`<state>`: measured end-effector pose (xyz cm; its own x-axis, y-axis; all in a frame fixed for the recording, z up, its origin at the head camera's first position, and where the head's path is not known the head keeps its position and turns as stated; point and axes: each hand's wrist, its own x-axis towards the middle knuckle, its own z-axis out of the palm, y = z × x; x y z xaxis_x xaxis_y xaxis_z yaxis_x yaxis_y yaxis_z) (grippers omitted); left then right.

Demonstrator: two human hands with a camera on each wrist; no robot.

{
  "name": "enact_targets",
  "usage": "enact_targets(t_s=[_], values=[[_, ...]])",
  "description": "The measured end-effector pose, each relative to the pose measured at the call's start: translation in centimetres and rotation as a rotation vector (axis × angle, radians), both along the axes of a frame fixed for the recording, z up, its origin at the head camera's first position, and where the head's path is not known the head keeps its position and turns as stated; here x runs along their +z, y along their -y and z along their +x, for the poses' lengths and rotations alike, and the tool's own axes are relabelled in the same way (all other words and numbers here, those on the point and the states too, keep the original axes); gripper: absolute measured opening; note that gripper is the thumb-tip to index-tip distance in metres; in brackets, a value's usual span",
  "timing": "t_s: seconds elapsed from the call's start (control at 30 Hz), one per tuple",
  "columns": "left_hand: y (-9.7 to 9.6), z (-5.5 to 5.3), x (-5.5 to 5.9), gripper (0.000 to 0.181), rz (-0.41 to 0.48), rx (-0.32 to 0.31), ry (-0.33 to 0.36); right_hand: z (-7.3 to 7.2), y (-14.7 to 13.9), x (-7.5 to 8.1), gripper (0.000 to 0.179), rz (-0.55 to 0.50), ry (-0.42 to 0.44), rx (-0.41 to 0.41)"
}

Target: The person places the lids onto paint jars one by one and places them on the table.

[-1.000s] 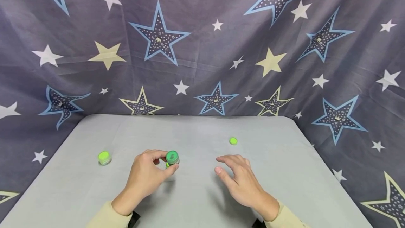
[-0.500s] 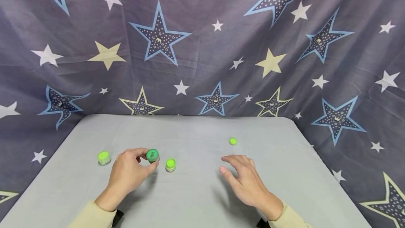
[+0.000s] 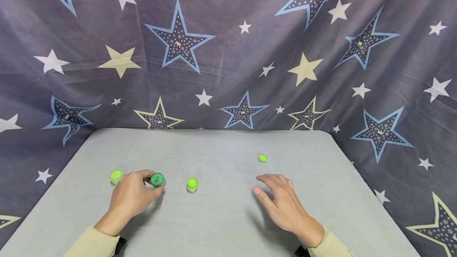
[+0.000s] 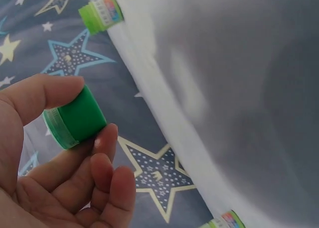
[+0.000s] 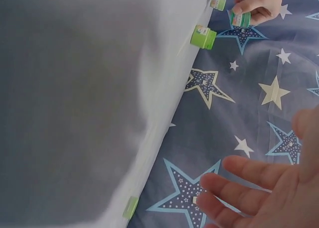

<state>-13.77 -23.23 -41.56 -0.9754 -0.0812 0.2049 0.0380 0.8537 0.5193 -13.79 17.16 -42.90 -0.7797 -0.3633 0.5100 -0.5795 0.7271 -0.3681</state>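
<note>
In my left hand [image 3: 130, 195] I hold a small round jar [image 3: 158, 180] with a dark green top, pinched between thumb and fingers above the table. The left wrist view shows the same jar [image 4: 79, 116] tilted, solid green with a clear rim. A lime green jar [image 3: 192, 185] stands to its right. Another lime jar [image 3: 116, 176] stands at the left, partly covered by my left hand. My right hand [image 3: 285, 205] hovers over the table with fingers loosely extended, holding nothing. Beyond it lies a flat lime green disc like a lid [image 3: 262, 158].
The table [image 3: 221, 225] has a light grey cover. A dark cloth with stars [image 3: 221, 50] hangs behind it and along both sides.
My left hand has carried the dark green jar leftward, away from the middle lime jar, which is now uncovered. My right hand has drifted slightly right.
</note>
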Motion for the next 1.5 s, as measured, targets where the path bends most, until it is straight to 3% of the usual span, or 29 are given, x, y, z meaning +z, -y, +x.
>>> enact_targets(t_s=[0.3, 0.57, 1.33, 1.5], values=[[1.6, -0.1, -0.5, 0.037, -0.025, 0.012, 0.068, -0.2, -1.0, -0.3, 0.043, 0.053, -0.025, -0.021], [2.7, 0.2, -0.8, 0.040, -0.052, 0.013, 0.151, -0.1, -1.9, -0.7, 0.054, 0.144, 0.030, -0.070], [4.5, 0.3, -1.8, 0.027, -0.127, -0.035, 0.176, -0.1, -3.2, -0.9, 0.055, 0.156, 0.069, -0.116], [4.0, 0.6, -1.7, 0.044, -0.142, -0.038, 0.155, -0.1, -3.3, -1.0, 0.055, 0.152, 0.073, -0.121]])
